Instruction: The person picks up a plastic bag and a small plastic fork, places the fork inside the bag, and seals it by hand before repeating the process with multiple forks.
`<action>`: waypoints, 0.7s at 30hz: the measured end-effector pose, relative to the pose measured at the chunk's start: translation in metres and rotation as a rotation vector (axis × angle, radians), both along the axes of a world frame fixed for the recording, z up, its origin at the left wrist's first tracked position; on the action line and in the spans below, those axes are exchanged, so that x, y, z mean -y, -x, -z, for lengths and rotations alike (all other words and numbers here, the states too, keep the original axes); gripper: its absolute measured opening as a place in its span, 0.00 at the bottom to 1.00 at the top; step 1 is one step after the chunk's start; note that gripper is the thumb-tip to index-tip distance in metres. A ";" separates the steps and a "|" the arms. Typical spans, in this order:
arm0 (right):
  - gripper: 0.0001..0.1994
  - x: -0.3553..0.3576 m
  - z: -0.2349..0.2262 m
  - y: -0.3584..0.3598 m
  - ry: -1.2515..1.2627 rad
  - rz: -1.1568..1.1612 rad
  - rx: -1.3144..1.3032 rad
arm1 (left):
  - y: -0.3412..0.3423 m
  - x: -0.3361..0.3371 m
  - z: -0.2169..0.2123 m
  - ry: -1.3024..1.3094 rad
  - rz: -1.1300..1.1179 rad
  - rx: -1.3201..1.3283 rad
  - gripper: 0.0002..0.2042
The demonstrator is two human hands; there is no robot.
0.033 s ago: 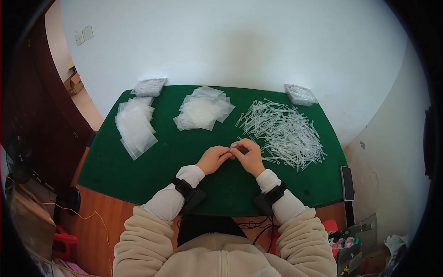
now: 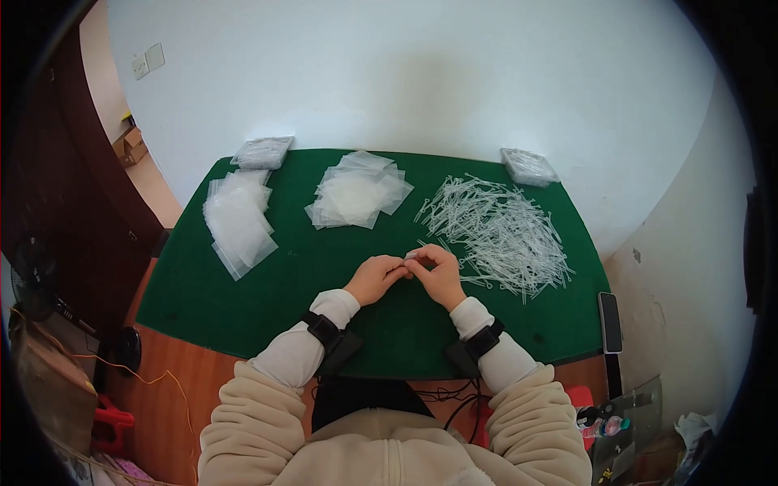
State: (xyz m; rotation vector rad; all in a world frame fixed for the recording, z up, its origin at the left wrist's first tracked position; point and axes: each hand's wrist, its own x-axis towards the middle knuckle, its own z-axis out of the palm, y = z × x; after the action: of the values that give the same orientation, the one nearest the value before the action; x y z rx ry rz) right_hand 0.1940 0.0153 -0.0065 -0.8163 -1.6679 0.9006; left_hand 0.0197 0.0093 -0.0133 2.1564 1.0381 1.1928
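My left hand (image 2: 375,280) and my right hand (image 2: 438,276) meet over the middle of the green table, fingertips pinched together. Between them shows a tiny pale bit (image 2: 411,256), too small to make out. Close to the right hand spreads a heap of thin clear sticks with looped ends (image 2: 506,235), a few of them lying just beyond its fingers. Beyond the hands lies a pile of flat clear plastic bags (image 2: 356,193). A second, longer pile of clear bags (image 2: 239,223) is fanned out at the left.
Filled clear packs stand at the far edge, one at the left (image 2: 262,152) and one at the right (image 2: 529,166), near the white wall (image 2: 324,73). A phone-like device (image 2: 609,322) sits at the right edge of the green tabletop (image 2: 243,320). Cables (image 2: 454,395) hang below the near edge.
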 end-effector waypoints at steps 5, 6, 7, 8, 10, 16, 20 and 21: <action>0.05 -0.003 0.005 0.003 0.010 -0.032 -0.056 | 0.002 0.000 -0.001 0.102 0.059 -0.066 0.09; 0.05 -0.003 0.005 0.003 0.011 -0.032 -0.055 | 0.002 0.001 -0.002 0.114 0.055 -0.060 0.09; 0.05 -0.003 0.006 0.003 -0.009 -0.033 -0.045 | 0.003 0.000 -0.002 0.115 0.055 -0.060 0.09; 0.05 -0.004 0.006 0.003 -0.030 -0.035 -0.035 | 0.003 0.000 -0.002 0.137 0.070 -0.055 0.09; 0.05 -0.004 0.006 0.003 -0.050 -0.036 -0.026 | 0.005 -0.001 -0.003 0.180 0.100 -0.044 0.09; 0.05 -0.002 0.002 0.004 -0.091 -0.029 0.025 | 0.011 -0.006 -0.004 0.281 0.189 0.015 0.10; 0.05 0.001 -0.001 0.004 -0.084 -0.025 0.020 | 0.011 -0.006 -0.004 0.327 0.205 0.029 0.11; 0.05 0.001 -0.002 0.004 -0.082 -0.024 0.017 | 0.011 -0.006 -0.004 0.333 0.211 0.049 0.11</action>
State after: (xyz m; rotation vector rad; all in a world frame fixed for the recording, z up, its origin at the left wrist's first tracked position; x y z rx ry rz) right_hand 0.1895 0.0139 -0.0048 -0.7521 -1.7216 0.8386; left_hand 0.0091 0.0150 -0.0093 1.9115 0.8909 0.8997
